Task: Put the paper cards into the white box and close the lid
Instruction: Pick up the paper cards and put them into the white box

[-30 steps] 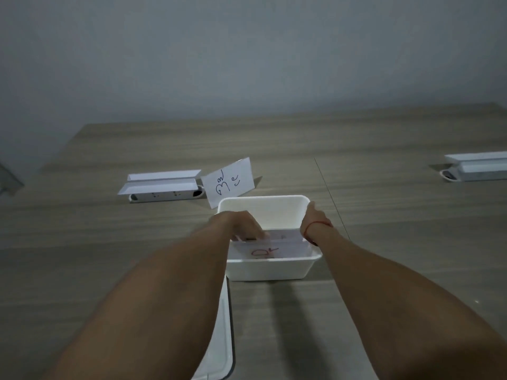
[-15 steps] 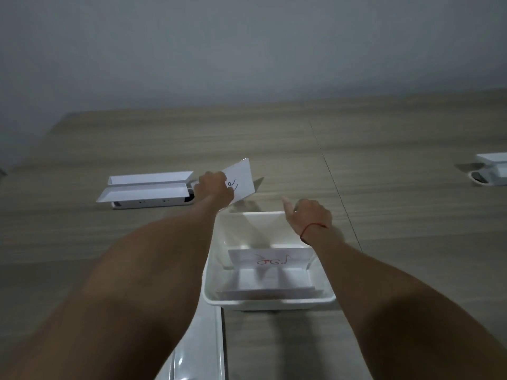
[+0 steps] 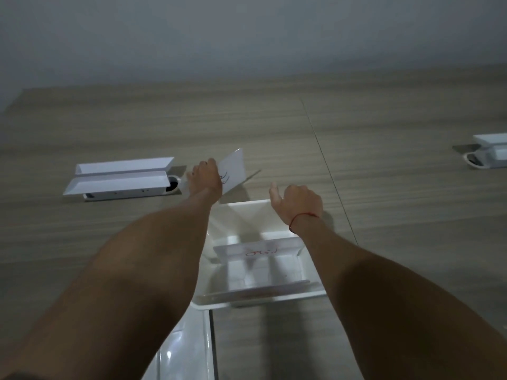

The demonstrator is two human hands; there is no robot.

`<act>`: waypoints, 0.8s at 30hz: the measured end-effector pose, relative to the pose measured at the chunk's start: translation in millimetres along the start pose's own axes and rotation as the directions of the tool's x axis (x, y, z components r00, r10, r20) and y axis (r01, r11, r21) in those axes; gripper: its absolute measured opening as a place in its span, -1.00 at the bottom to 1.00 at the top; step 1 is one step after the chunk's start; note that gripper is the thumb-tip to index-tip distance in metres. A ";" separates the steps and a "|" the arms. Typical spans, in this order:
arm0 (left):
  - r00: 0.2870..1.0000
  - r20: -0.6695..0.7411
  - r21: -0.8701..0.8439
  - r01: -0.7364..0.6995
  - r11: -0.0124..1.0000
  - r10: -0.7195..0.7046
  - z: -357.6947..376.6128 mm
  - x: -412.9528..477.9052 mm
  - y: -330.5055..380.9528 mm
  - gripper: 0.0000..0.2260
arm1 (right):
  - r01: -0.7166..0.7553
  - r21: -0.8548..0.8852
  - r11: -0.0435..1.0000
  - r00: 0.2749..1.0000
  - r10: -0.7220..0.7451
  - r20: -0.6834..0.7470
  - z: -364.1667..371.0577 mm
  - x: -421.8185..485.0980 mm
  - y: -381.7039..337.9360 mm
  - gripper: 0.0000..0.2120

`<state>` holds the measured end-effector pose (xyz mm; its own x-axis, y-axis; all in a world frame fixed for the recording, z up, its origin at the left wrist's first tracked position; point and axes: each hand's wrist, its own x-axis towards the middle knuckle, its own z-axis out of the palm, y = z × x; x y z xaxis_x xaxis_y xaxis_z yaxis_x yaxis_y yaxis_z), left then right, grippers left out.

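Note:
The white box stands open on the wooden table in front of me. Inside it leans a paper card with red writing. Beyond the box's far left corner my left hand grips a white paper card with black writing, which stands tilted. My right hand hovers over the box's far right rim, fingers curled, thumb out, holding nothing. The white lid lies on the table near me, partly under my left forearm.
A white socket unit with raised flaps sits on the table left of the card. Another like it is at the right edge. A seam runs down the table right of the box. A grey wall stands behind.
My left hand left the box, reached forward and took hold of the card with black writing. My right hand lifted off the box's rim. The view shifted closer over the box.

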<state>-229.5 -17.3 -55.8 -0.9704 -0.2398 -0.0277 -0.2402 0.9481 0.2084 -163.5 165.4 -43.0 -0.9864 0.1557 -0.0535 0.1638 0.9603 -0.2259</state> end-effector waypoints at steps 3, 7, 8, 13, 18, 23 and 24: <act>0.999 -0.046 -0.076 -0.029 0.997 0.026 -16.8 -5.6 1.4 -0.74 | -0.038 0.013 0.999 0.997 0.037 0.073 -4.1 0.3 0.4 -0.35; 0.993 -0.108 -0.139 -0.070 0.988 0.055 -58.1 -13.6 0.6 -0.78 | -0.160 0.101 0.982 0.977 0.143 0.161 -17.3 -13.5 0.9 -0.36; 0.991 -0.116 -0.149 -0.083 0.985 0.066 -68.8 -16.9 0.3 -0.78 | -0.193 0.131 0.972 0.970 0.168 0.177 -22.2 -19.4 1.8 -0.39; 0.972 -0.177 -0.156 -0.181 0.971 0.153 -108.3 -48.7 8.2 -0.72 | -0.271 0.173 0.947 0.943 0.224 0.247 -47.4 -54.8 13.0 -0.57; 0.958 -0.172 -0.185 -0.259 0.948 0.229 -120.9 -88.0 11.4 -0.78 | -0.242 0.116 0.963 0.946 0.207 0.251 -52.6 -95.8 22.8 -0.61; 0.920 -0.193 -0.158 -0.373 0.915 0.341 -124.8 -116.9 13.0 -0.80 | -0.241 0.096 0.966 0.952 0.216 0.218 -52.5 -116.8 26.8 -0.61; 0.916 -0.194 -0.158 -0.382 0.910 0.351 -126.3 -120.9 14.0 -0.80 | -0.239 0.090 0.967 0.953 0.215 0.213 -52.3 -119.1 27.2 -0.61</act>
<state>-112.6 -1.4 74.0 -0.9687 0.0726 0.2375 0.1561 0.9217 0.3550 -42.4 185.1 8.0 -0.9013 0.3056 -0.3072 0.3952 0.8704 -0.2936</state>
